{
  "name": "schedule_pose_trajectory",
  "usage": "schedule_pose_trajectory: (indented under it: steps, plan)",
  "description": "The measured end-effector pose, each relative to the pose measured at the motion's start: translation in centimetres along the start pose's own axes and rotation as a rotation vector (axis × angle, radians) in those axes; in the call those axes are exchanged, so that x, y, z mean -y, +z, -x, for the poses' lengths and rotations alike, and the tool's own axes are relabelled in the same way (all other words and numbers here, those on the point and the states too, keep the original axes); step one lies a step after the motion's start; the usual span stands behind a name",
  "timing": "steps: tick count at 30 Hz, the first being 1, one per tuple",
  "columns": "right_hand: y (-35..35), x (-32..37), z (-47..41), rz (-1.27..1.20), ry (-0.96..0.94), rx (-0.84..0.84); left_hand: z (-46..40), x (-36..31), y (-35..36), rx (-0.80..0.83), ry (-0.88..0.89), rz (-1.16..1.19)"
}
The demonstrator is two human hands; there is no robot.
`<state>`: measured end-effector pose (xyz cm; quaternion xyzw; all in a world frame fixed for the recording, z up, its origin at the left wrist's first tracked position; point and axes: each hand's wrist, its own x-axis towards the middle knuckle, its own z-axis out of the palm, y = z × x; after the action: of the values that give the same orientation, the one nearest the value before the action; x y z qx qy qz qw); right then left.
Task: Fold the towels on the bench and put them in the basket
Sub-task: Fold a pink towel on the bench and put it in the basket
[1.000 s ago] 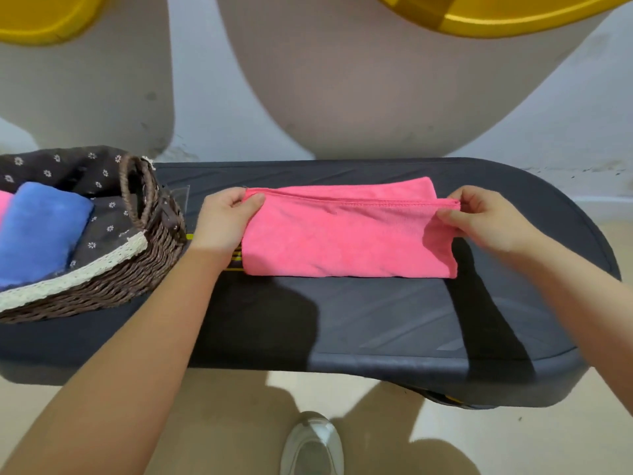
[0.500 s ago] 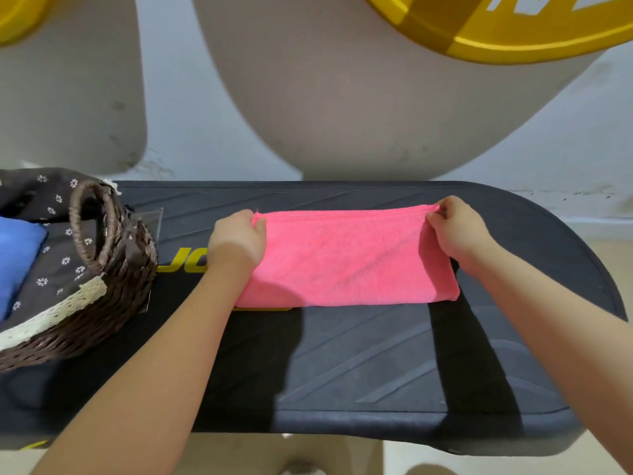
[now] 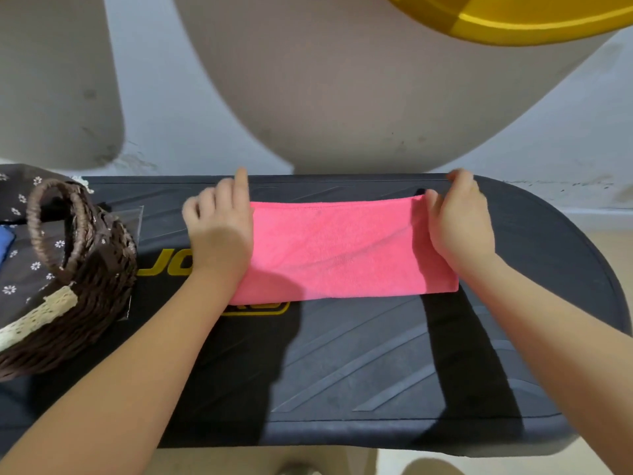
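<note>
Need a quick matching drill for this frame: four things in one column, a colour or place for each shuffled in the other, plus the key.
Things:
1. towel
2. basket
3. bench
4. left hand

Descriptions:
A. brown wicker, at the bench's left end
B. black, with yellow lettering
C. pink, lying folded on the bench
D. on the towel's left end

Pairs: 1-C, 2-A, 3-B, 4-D
</note>
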<state>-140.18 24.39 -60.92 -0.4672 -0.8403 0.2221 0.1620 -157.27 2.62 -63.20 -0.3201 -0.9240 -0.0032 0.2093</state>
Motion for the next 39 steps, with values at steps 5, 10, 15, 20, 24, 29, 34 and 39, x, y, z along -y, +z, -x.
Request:
schedule_pose_trajectory:
  steps: [5,10,15,20,24,29,34,39]
  plan:
    - [3.5,3.6,5.5,0.097,-0.662,0.294,1.4,-4.7,-0.9,0.303,0.303,0.604]
    - [5.0,2.1,5.9,0.376,-0.573,0.452,2.7,-4.5,1.0,0.359,0.380,0.409]
    - [3.0,-1.0,3.8,0.428,-0.428,0.382,2.5,-3.7,0.1,0.466,0.314,0.347]
    - [1.6,-2.0,2.2,0.418,-0.246,0.391,2.7,-3.8,-0.5,0.548,0.235,0.336]
    - [1.2,-1.0,3.1,0.321,-0.131,0.390,2.5,-3.7,-0.8,0.615,0.247,0.340]
    - [-0.3,-1.6,5.0,0.231,-0.066,0.356,2.2,-3.7,-1.7,0.713,0.257,0.274]
    - [-1.6,-1.6,5.3,-0.144,0.038,0.171,2.8,-6.1,-2.5,0.631,0.177,0.349]
    - [-2.0,-1.3,4.5,-0.387,0.316,0.152,3.1,-9.1,-2.8,0.567,0.335,0.404]
